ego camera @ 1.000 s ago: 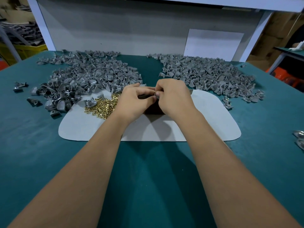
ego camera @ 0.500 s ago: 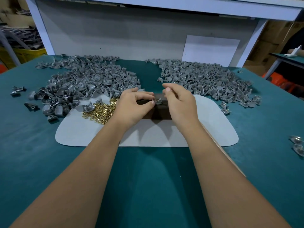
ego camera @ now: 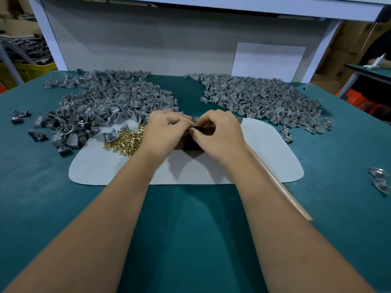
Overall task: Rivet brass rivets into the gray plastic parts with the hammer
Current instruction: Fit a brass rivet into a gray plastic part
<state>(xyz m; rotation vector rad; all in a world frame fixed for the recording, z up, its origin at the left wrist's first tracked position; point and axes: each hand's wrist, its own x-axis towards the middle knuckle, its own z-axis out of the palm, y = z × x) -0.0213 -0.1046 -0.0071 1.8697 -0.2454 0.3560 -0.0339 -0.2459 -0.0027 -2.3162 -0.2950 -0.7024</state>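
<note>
Since the earlier frame both hands close together again. Two gray part piles [ego camera: 118,104] line the worktop's far edge. Left hand [ego camera: 163,132] and right hand [ego camera: 218,134] pinch one part [ego camera: 195,123]; hammer handle [ego camera: 275,182] lies unused; riveting pending.

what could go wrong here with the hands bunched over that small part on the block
1. Both hands, left and right, pinch one small gray part over the dark block; a hammer blow could catch the fingers.
2. The loose rivets lie by the left wrist and could scatter.
3. The wooden handle lies under the right forearm, awkward to grab.
</note>
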